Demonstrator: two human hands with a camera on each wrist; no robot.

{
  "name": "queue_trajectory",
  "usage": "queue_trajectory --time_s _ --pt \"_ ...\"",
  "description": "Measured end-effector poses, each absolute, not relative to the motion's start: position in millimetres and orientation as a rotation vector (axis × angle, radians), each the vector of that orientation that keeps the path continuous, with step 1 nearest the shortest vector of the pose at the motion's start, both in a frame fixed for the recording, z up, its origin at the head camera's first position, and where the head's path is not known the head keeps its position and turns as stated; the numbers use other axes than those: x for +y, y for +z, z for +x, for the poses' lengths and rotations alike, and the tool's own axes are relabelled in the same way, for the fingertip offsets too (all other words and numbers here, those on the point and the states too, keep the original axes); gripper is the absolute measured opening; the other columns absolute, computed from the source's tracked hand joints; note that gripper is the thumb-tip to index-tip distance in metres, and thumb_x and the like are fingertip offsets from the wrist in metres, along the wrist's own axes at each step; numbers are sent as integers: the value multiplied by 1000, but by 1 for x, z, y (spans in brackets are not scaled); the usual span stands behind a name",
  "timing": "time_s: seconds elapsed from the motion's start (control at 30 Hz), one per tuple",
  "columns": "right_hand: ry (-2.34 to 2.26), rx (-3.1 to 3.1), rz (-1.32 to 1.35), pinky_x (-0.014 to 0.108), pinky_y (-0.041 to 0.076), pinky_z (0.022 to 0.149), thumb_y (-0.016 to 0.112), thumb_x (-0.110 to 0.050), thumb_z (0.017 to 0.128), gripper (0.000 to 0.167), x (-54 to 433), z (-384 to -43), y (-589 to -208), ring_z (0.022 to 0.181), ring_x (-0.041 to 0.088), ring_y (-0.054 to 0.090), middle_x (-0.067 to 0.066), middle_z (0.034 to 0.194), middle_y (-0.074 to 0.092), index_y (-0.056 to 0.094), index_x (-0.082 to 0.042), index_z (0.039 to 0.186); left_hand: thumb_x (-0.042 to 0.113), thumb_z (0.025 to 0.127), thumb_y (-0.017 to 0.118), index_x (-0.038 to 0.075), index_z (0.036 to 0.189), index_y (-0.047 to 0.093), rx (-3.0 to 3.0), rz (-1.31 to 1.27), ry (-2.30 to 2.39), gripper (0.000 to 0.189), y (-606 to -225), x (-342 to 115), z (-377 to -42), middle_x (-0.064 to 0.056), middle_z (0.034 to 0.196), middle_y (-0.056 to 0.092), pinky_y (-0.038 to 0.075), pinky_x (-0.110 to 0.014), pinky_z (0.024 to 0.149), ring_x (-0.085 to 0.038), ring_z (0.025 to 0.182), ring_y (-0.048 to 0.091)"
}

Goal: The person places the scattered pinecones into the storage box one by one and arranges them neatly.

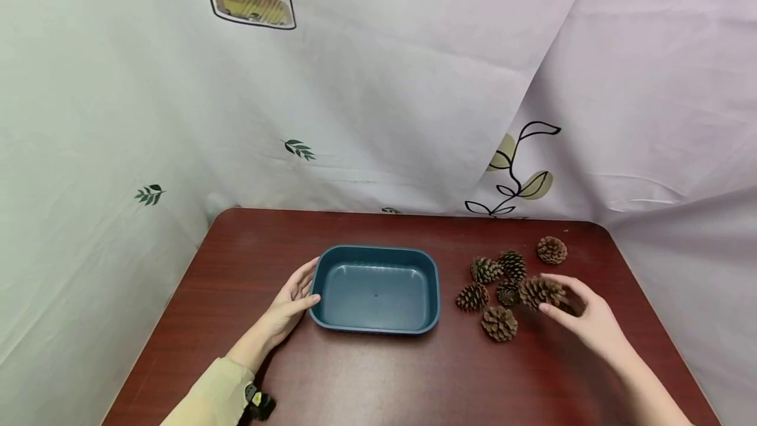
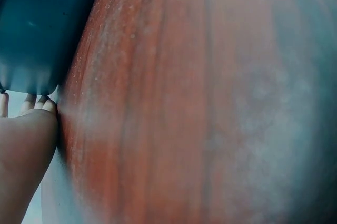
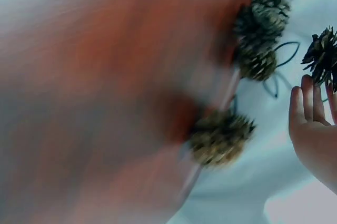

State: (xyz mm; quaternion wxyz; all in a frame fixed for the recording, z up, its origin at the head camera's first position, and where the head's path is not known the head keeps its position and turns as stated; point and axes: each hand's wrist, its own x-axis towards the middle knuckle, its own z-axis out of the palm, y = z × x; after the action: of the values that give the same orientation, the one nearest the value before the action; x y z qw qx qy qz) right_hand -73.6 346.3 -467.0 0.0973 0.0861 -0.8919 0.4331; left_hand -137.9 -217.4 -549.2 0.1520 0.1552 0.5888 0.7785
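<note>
A dark blue rectangular plastic tray (image 1: 378, 331) lies on the table, with nothing in it. My left hand (image 1: 294, 301) grips its left end, thumb over the rim and fingers along the outer wall; the left wrist view shows those fingers against the tray (image 2: 42, 29). On the right, my right hand (image 1: 585, 314) holds a brown pine cone (image 1: 539, 292) between thumb and fingers. In the right wrist view this pine cone (image 3: 322, 55) is raised off the table. Several other pine cones (image 1: 499, 324) lie in a loose group just left of that hand.
One pine cone (image 1: 551, 250) sits apart near the back right of the reddish-brown table (image 1: 378, 380). White patterned cloth (image 1: 384, 84) hangs behind the table and along its sides. A black device (image 1: 259, 403) is strapped at my left wrist.
</note>
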Motion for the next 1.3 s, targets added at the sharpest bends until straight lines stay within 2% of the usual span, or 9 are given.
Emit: queue_trajectory --time_s 0.2,0.3,0.4,0.53,0.63,0.87,1.1,1.3 --pt "1283 -2649 331 -2 42 94 83 -6 91 51 315 -99 -455 118 -26 49 -40 127 56 67 -9 139 -9 103 56 3 169 15 1701 439 2229 79 -549 -219 -137 14 160 43 45 -14 113 5 145 47" --pt "1311 -2643 383 -2 41 98 83 -6 91 51 300 -110 -452 119 -25 50 -36 126 57 67 -10 139 -9 103 56 4 170 15 1698 434 2223 79 -548 -218 -137 13 162 41 45 -15 113 6 146 46" --pt "1335 -2630 448 0 42 100 83 -5 91 50 285 -120 -452 119 -23 52 -24 128 63 68 -10 139 -9 103 55 4 170 14 1691 428 2222 80 -548 -217 -137 13 162 40 45 -15 114 6 146 46" --pt "1389 -2600 522 2 44 100 83 -3 90 49 263 -130 -454 117 -19 55 4 128 70 68 -7 137 -9 103 55 4 170 14 1692 420 2222 80 -549 -217 -138 14 161 41 45 -14 113 6 145 47" --pt "1452 -2584 556 3 45 101 83 -3 90 48 246 -135 -456 117 -17 56 14 128 71 69 -6 136 -9 103 56 5 170 15 1698 415 2218 79 -549 -218 -139 15 161 41 45 -14 113 6 145 47" --pt "1534 -2590 660 13 50 104 85 -6 89 48 204 -144 -466 119 -8 60 13 131 71 70 -8 135 -9 103 56 5 170 16 1698 425 2220 79 -550 -218 -139 13 161 42 46 -15 113 5 146 47" --pt "1589 -2628 763 33 58 104 87 -13 90 48 159 -147 -478 116 13 67 10 128 71 70 -11 135 -9 103 56 4 170 17 1685 429 2231 79 -552 -219 -140 11 161 44 46 -16 113 4 145 48" --pt "1583 -2695 843 39 58 107 87 -18 90 49 130 -148 -479 121 26 67 8 131 70 69 -12 136 -7 103 58 4 170 16 1681 419 2234 79 -550 -218 -139 12 160 44 46 -15 112 4 145 48"
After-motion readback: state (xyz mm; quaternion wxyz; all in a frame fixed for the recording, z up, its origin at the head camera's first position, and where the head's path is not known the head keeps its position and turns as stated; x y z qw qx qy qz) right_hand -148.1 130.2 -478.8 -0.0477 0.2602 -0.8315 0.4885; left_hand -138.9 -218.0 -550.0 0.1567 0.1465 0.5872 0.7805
